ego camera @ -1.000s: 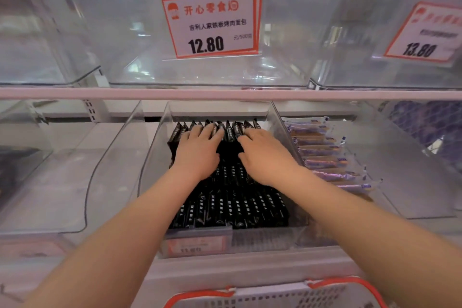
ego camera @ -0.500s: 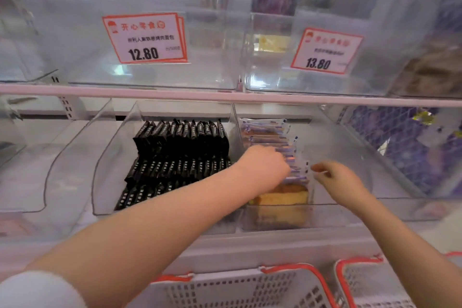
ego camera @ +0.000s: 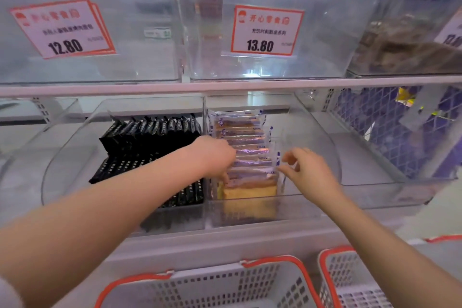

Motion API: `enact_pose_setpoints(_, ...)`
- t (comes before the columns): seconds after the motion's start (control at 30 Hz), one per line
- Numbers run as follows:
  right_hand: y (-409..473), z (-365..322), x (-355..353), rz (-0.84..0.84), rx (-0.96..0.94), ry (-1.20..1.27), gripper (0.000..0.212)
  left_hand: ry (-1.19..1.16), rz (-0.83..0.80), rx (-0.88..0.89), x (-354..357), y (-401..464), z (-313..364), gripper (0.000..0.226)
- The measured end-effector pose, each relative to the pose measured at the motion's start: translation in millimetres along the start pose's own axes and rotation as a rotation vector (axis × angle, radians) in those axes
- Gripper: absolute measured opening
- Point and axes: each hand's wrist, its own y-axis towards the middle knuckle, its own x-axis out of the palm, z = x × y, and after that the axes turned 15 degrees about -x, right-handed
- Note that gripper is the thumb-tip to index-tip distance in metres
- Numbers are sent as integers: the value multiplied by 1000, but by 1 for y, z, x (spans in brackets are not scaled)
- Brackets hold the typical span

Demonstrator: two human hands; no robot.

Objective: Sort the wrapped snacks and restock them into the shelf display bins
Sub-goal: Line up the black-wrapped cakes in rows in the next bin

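Note:
A row of clear-wrapped cake packets (ego camera: 240, 132) stands on edge in a transparent bin (ego camera: 312, 197) on the lower shelf. My left hand (ego camera: 215, 155) reaches across to the row's left side, its fingers curled down over the left ends of the front packets. On the right side, my right hand (ego camera: 307, 170) pinches the right edge of a front packet between thumb and forefinger. Black wrapped snacks (ego camera: 150, 137) fill the neighbouring bin (ego camera: 62, 157) to the left in neat rows.
Price cards reading 12.80 (ego camera: 62, 30) and 13.80 (ego camera: 265, 30) hang on the clear upper bins. Two white baskets with red rims (ego camera: 207, 285) (ego camera: 350, 275) sit below the shelf. A purple mesh panel (ego camera: 390, 132) closes the right side.
Both hands left the black snacks and moved right to the cake packet bin. My view swung right with them, and the hands have closed in on the front packets.

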Motion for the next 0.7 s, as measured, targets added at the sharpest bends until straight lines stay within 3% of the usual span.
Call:
enact_pose_setpoints(0.07,-16,-13,3,110,-169,-43,12,-91,214,-20,9,-13,0,36)
enact_pose_setpoints(0.13,-35,-32,11,68,-352,-46,12,-410,507,-52,28,-36,1,30)
enact_pose_setpoints(0.2,-46,-45,24,-35,-465,-85,20,-709,685,-99,48,-63,2,21)
enact_pose_setpoints(0.23,-48,-51,31,-81,-479,-111,25,-783,687,-147,59,-73,2,19)
enact_pose_setpoints(0.3,-47,-60,44,-117,-449,-135,33,-854,503,-251,79,-86,3,25)
enact_pose_setpoints(0.4,-42,-75,56,-101,-406,-147,29,-796,297,-315,102,-88,7,28)
enact_pose_setpoints(0.7,-42,-86,62,-84,-336,-180,24,-782,432,-262,118,-85,9,19)
